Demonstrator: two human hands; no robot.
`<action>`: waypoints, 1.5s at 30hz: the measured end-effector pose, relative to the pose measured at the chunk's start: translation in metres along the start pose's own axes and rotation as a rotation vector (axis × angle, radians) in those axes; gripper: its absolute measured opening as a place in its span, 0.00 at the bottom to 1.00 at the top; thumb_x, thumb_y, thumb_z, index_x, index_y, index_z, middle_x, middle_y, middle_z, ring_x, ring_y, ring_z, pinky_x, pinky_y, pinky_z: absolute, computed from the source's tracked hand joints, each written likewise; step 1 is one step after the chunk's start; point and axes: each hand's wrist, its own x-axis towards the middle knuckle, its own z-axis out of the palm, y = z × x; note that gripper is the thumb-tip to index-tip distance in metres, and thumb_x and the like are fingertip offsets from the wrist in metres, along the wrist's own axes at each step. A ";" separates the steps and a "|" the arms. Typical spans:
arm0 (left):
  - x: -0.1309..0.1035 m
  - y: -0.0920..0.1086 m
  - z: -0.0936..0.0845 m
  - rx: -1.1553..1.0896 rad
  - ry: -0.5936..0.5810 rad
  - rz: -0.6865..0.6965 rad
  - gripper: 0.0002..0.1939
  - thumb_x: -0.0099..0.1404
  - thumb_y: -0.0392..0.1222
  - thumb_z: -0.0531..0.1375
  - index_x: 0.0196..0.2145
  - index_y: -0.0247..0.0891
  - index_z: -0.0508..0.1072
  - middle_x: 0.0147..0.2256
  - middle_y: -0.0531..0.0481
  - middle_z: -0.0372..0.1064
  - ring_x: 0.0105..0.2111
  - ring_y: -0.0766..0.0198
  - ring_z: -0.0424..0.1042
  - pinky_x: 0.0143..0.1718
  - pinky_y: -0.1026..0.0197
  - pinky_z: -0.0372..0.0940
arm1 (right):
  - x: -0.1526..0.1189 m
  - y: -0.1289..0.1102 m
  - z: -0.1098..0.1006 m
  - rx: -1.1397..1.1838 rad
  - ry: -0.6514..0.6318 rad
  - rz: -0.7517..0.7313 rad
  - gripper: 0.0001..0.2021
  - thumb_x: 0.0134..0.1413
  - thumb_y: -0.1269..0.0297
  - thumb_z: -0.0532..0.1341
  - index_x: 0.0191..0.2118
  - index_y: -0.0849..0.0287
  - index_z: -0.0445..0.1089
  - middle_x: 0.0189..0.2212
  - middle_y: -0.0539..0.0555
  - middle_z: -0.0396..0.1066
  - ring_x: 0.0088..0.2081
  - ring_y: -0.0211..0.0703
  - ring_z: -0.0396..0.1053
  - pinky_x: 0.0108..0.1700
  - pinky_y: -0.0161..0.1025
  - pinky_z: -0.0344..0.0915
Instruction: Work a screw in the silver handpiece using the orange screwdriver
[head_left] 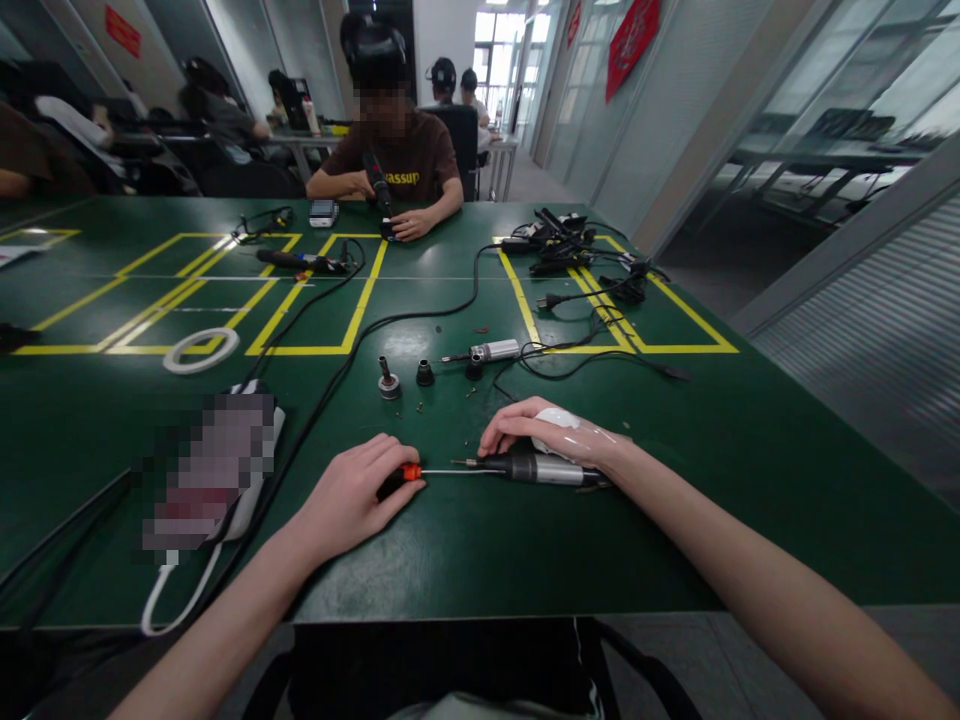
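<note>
My left hand is closed around the black and orange handle of a screwdriver. Its thin shaft points right along the green table. Just behind a black and silver electric screwdriver rests my right hand, fingers loosely curved and apart, fingertips close to the tool's nose. Whether they touch it I cannot tell. A white patch with clear film lies on that hand near the wrist. Beyond the hands stand a metal-based black nozzle piece and a small black collar, with several tiny screws about.
Another silver electric screwdriver lies farther back. A phone-like device with a white cable is at left, near a white tape roll. Tangled black cables lie at back right. Across the table, a person handles a tool.
</note>
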 end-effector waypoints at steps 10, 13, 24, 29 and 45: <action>0.000 -0.004 0.002 0.004 0.013 0.051 0.10 0.80 0.44 0.57 0.45 0.37 0.76 0.37 0.47 0.77 0.37 0.59 0.75 0.37 0.60 0.69 | -0.001 -0.002 0.001 -0.006 0.005 0.003 0.19 0.62 0.48 0.67 0.37 0.62 0.82 0.39 0.58 0.83 0.40 0.44 0.78 0.50 0.42 0.73; 0.000 -0.005 0.003 0.029 0.024 0.063 0.13 0.81 0.45 0.56 0.46 0.36 0.77 0.37 0.46 0.77 0.36 0.59 0.75 0.37 0.60 0.69 | 0.000 -0.002 0.000 -0.008 0.004 -0.001 0.19 0.63 0.49 0.67 0.37 0.62 0.82 0.39 0.58 0.83 0.40 0.44 0.78 0.50 0.40 0.73; 0.001 0.001 0.000 0.021 0.018 0.017 0.12 0.80 0.44 0.56 0.49 0.37 0.77 0.38 0.46 0.77 0.37 0.59 0.76 0.37 0.60 0.70 | 0.000 0.002 -0.001 -0.001 0.005 -0.010 0.17 0.64 0.51 0.66 0.37 0.62 0.83 0.39 0.58 0.83 0.41 0.44 0.78 0.49 0.39 0.73; 0.000 0.000 0.001 0.004 0.010 -0.007 0.06 0.75 0.42 0.61 0.45 0.38 0.74 0.37 0.47 0.75 0.35 0.59 0.75 0.36 0.60 0.69 | 0.000 0.001 0.000 0.001 0.007 -0.009 0.18 0.63 0.49 0.67 0.37 0.62 0.82 0.39 0.58 0.83 0.40 0.44 0.78 0.49 0.40 0.73; 0.000 -0.004 0.003 0.038 0.008 0.050 0.12 0.81 0.45 0.55 0.46 0.37 0.76 0.38 0.46 0.77 0.37 0.58 0.75 0.39 0.57 0.68 | 0.000 0.000 -0.001 -0.023 0.002 0.004 0.19 0.62 0.48 0.67 0.37 0.62 0.82 0.39 0.58 0.83 0.41 0.45 0.78 0.50 0.41 0.73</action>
